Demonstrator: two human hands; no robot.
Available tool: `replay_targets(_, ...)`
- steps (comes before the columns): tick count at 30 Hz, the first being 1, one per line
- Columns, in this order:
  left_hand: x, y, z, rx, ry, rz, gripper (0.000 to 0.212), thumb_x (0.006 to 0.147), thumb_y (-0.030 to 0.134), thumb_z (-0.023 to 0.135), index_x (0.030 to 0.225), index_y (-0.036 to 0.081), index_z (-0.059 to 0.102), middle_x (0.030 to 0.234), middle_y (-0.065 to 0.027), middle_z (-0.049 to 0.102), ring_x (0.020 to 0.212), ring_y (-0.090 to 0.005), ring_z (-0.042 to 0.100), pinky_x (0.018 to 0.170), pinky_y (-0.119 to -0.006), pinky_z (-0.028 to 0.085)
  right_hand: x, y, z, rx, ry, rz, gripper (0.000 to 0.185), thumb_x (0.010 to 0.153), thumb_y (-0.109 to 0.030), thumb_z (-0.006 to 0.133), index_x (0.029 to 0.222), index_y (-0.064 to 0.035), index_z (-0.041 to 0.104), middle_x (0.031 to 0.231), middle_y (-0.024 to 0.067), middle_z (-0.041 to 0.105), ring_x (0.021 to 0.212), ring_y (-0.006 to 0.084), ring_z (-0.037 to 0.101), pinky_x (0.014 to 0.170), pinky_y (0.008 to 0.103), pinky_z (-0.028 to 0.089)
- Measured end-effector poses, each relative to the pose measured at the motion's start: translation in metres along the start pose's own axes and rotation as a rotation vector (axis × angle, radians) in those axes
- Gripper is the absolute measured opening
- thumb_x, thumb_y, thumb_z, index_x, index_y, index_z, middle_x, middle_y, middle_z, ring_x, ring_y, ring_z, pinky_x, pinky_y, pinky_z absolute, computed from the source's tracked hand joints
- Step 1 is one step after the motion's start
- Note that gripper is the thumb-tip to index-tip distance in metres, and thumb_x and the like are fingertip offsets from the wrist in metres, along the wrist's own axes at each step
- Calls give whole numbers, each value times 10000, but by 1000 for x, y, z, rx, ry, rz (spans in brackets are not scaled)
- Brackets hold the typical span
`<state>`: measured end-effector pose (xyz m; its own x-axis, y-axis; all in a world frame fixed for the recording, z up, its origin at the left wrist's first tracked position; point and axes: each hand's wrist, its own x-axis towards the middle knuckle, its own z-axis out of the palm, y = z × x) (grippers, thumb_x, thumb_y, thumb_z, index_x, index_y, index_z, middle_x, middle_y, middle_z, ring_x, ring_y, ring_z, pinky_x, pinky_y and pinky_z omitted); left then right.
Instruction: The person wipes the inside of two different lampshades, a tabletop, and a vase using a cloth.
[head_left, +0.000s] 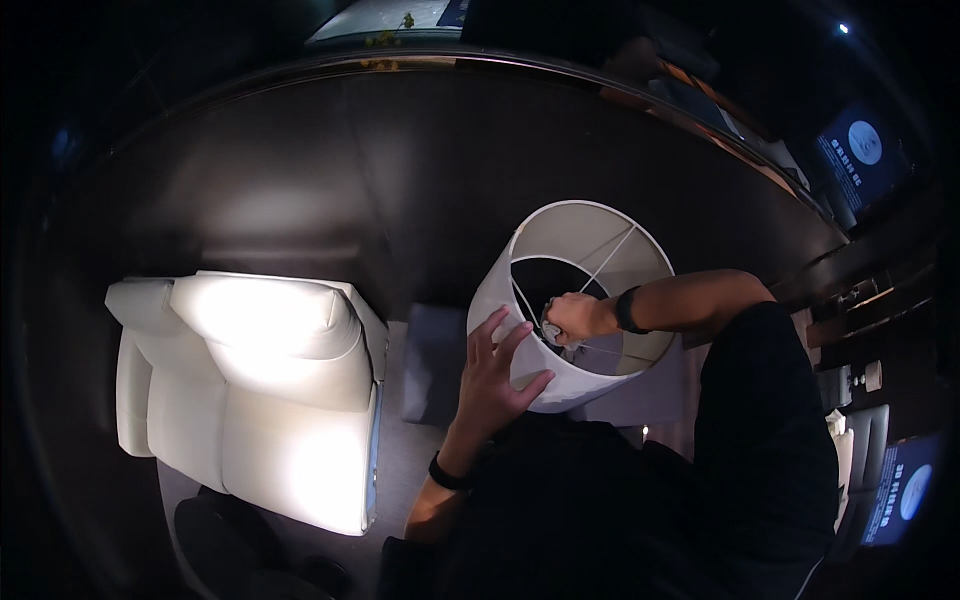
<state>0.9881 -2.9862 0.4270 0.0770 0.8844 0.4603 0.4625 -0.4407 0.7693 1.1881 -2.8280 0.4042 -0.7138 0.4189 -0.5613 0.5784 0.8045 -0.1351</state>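
Note:
A white drum lampshade (517, 352) tilts in front of me, its open end facing up and thin metal spokes crossing inside. My left hand (495, 367) rests against the outer wall near the rim with fingers spread. Reaching through the opening, my right hand (576, 319) grips a crumpled greyish cloth (553, 334) near the inner wall. Part of the cloth is hidden by the fingers and the rim. Beneath and around the shade show parts of a grey flat-topped piece of furniture (435, 360); what carries the shade is hidden.
At left stands a white upholstered sofa (262, 397), brightly lit. A dark round piece of furniture (225, 532) is below it. Behind runs a dark glossy panel (465, 150). On the right are lit screens bearing writing (859, 161), a small lamp (873, 376) and a grey seat (870, 446).

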Motion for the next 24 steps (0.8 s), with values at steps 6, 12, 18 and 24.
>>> replay_targets(6,-1,0,4,52,73,30,767,723,308,836,1370,147,457,1434,-209,382,1264,-410,427,1010,-482,418,8,3,15,39,136,108,319,655,-224,753,888,-7,725,960,240,690,913,393,680,811,448,562)
replay_targets(12,-2,14,-1,83,75,-34,728,745,257,812,1368,69,487,1429,-193,422,1275,-388,450,1045,-453,406,13,1,-49,-282,178,-408,99,686,-92,685,751,-19,702,802,180,700,733,348,681,648,412,553)
replay_targets(18,-38,43,3,268,107,-96,651,783,199,776,1354,62,495,1386,-179,472,1256,-362,481,1027,-421,417,-118,-33,-139,-211,394,0,176,682,-19,688,856,-20,717,800,182,684,781,350,673,683,426,538)
replay_targets(24,-77,95,17,-27,-26,-333,564,763,103,783,1271,47,544,1311,-168,550,1177,-320,541,955,-363,454,-258,-77,-91,12,1293,-164,257,727,-26,705,978,-28,649,899,129,638,779,274,662,673,318,539)
